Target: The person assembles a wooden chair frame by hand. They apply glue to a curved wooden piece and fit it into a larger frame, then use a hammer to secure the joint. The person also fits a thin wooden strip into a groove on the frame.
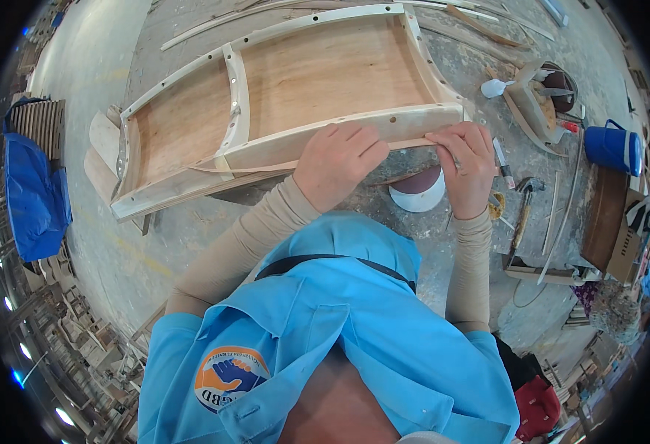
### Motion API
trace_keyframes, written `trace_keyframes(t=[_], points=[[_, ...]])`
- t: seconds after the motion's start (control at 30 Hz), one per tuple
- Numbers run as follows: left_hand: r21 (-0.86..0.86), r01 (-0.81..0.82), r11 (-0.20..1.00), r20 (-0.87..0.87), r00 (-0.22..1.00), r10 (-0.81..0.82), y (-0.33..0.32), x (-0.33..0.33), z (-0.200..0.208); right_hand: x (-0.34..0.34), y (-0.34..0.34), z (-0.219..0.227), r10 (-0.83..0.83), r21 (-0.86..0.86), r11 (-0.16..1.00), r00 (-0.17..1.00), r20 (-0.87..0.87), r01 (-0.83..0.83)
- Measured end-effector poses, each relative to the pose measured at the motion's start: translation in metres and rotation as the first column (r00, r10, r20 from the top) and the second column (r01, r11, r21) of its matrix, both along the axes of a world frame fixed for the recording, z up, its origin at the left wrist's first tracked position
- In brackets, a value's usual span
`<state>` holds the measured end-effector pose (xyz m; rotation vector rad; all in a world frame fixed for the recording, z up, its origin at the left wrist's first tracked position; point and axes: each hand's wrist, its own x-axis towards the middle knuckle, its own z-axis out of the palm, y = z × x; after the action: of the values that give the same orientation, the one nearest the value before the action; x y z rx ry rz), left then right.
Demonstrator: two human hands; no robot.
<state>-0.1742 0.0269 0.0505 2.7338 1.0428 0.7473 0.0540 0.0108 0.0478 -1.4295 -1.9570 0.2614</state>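
A curved wooden frame (238, 100) with plywood panels and a row of holes along its edges lies before me, tilted up to the right. Against its near side runs a thin wooden strip (409, 143). My left hand (340, 164) is closed over the middle of this strip, knuckles up. Near the frame's right corner, my right hand (467, 164) pinches the strip between thumb and fingers. The strip's left end reaches free along the near rail, slightly apart from it in places.
Below the frame stands a round white and maroon container (419, 194). To the right are a hammer (523, 211), a marker-like tube (502, 163), a white bottle (493, 88), a blue jug (613, 148) and a cardboard box (622, 240). Loose wood strips (480, 44) lie beyond the frame.
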Motion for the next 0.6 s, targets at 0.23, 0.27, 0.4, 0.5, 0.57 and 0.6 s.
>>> trace_keyframes(t=[0.23,0.27,0.4,0.5,0.57,0.6], points=[[0.017,-0.018,1.0,-0.053,0.998,0.019,0.0,0.001,0.004,0.008,-0.003,0.003,-0.103,0.032,0.994,0.994,0.035,0.102],[0.016,-0.018,1.0,-0.064,0.998,0.019,0.001,0.0,0.004,0.011,-0.003,0.001,-0.115,0.057,0.992,0.992,0.056,0.111],[0.016,0.007,1.0,-0.047,0.999,-0.006,0.001,0.001,0.002,0.015,-0.003,-0.005,-0.105,0.084,0.991,0.994,0.036,0.102],[-0.016,0.009,1.0,-0.058,0.998,-0.01,0.002,0.001,0.004,0.018,-0.003,-0.007,-0.095,0.052,0.994,0.995,-0.007,0.096],[-0.028,0.014,1.0,-0.066,0.998,-0.016,0.003,0.0,0.008,0.018,-0.002,-0.006,-0.088,0.058,0.994,0.996,-0.012,0.089],[-0.028,0.016,0.999,-0.065,0.998,-0.018,0.003,0.0,0.008,0.019,-0.001,-0.007,-0.086,0.067,0.994,0.996,-0.015,0.086]])
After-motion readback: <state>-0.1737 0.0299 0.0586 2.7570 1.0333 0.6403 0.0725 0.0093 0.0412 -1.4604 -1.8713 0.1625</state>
